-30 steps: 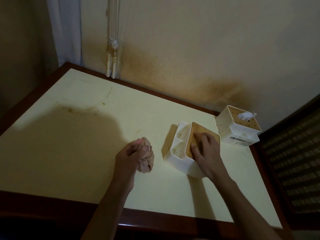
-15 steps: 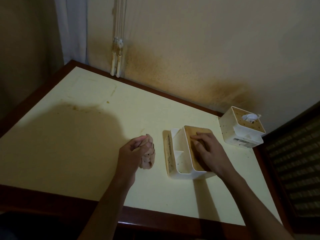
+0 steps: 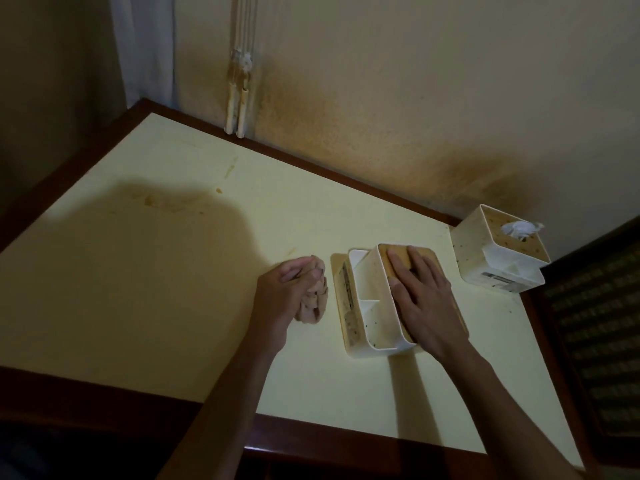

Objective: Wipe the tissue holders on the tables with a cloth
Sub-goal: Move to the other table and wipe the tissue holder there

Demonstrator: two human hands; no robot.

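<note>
The left hand (image 3: 277, 299) has its grip closed round a bunched cloth (image 3: 313, 299) resting on the worktop (image 3: 173, 289), just beside the near tissue holder (image 3: 374, 306). The right hand (image 3: 426, 299) lies flat on its wooden top — steadying it. The holder looks speckled, so wiping seems barely begun; the far holder (image 3: 498, 251) near the wall waits untouched.

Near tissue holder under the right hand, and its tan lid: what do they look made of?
The white tissue holder with rounded corners looks like smooth moulded plastic, going by its thin, even, dark-speckled walls. Its flat tan lid, under the right hand, looks like matte wood or bamboo; grain isn't visible in this light.
</note>
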